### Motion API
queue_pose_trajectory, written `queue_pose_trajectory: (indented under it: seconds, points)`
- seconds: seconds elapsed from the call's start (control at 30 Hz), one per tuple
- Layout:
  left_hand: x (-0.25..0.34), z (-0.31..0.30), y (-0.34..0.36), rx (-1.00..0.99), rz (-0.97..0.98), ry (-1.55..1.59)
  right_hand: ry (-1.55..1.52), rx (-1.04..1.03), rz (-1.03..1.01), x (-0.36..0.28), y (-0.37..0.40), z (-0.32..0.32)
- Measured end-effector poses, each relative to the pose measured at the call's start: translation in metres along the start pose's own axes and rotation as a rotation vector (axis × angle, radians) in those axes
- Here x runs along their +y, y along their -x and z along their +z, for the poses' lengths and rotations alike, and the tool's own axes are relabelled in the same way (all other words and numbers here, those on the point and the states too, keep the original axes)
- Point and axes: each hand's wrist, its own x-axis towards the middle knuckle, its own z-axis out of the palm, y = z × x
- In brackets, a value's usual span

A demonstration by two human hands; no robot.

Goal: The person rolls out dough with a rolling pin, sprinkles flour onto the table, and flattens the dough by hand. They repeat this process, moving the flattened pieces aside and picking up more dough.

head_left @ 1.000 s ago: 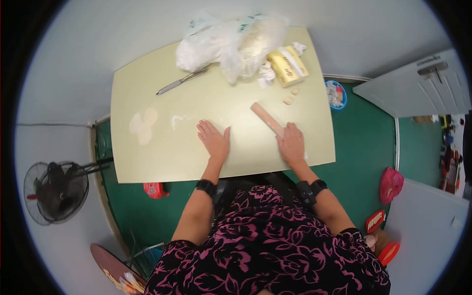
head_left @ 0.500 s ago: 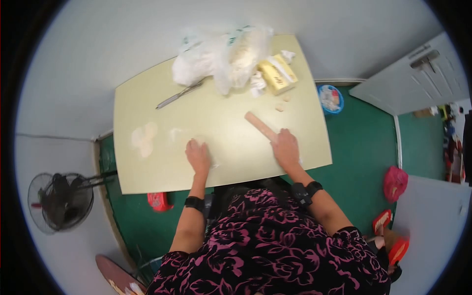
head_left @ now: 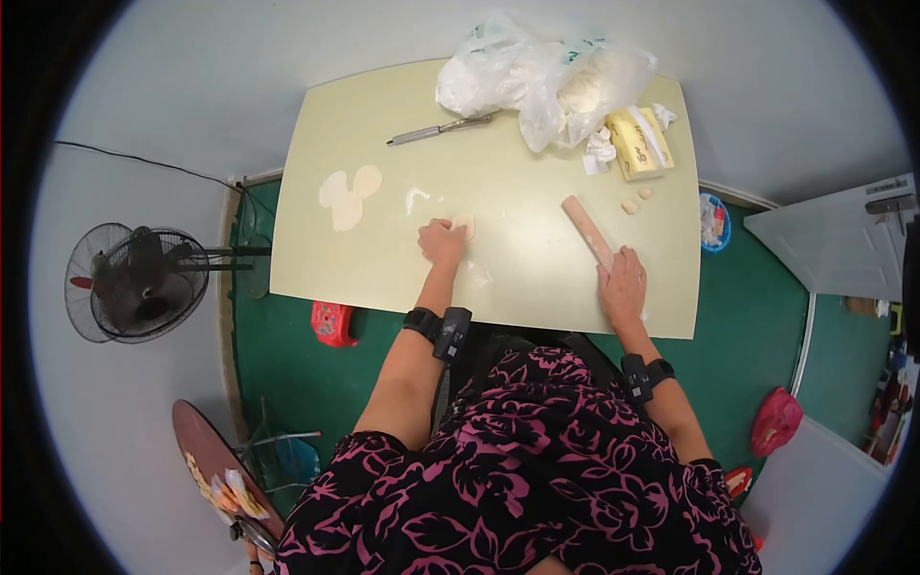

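My left hand (head_left: 441,243) is closed at the thumb side on the edge of a flattened dough round (head_left: 465,225), which lies at the table's middle. My right hand (head_left: 625,287) grips the near end of a wooden rolling pin (head_left: 586,228), which slants away to the upper left. The pin is apart from the dough round. Left of my left hand, several thin dough wrappers (head_left: 348,211) lie partly overlapping. Two small dough pieces (head_left: 630,206) sit beyond the pin. White flour (head_left: 416,199) dusts the tabletop (head_left: 517,278).
At the back are plastic bags (head_left: 565,86) of white contents, a yellow tissue pack (head_left: 637,144), crumpled tissue (head_left: 599,151) and a grey pen-like tool (head_left: 436,130). A fan (head_left: 139,278) stands left, a red stool (head_left: 333,323) below, a blue bin (head_left: 714,222) right.
The whole view has shifted, with the table now further right and higher. My left hand's fingers have curled, and the dough round now shows beside them. My right hand keeps the rolling pin.
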Motion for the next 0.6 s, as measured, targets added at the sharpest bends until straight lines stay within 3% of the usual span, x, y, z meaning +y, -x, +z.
queue_pose_trajectory:
  seconds: [0.1, 0.2, 0.3, 0.37, 0.43, 0.53, 0.6]
  points:
    - [-0.02, -0.007, -0.01, 0.002, 0.098, 0.267, 0.001, -0.005, -0.008, 0.0, -0.001, 0.002]
    - [-0.026, -0.033, 0.0, 0.234, 0.166, 0.327, 0.002, 0.026, -0.023, -0.001, 0.0, 0.0]
    - [-0.034, -0.045, 0.013, 0.356, 0.688, -0.079, 0.017, 0.002, 0.001, -0.004, -0.001, -0.002]
    - [-0.046, -0.031, 0.032, 0.007, 0.743, -0.272, 0.017, -0.005, 0.005, -0.005, 0.0, -0.003]
    - [-0.065, -0.024, 0.053, -0.118, 1.047, -0.021, 0.011, -0.006, 0.007, -0.004, -0.001, -0.002]
    - [-0.073, -0.02, 0.075, -0.01, 0.981, -0.131, -0.002, -0.02, 0.021, -0.002, 0.0, -0.003]
    - [-0.072, -0.016, 0.08, -0.136, 0.914, -0.308, -0.005, -0.04, 0.027, -0.005, -0.002, -0.004]
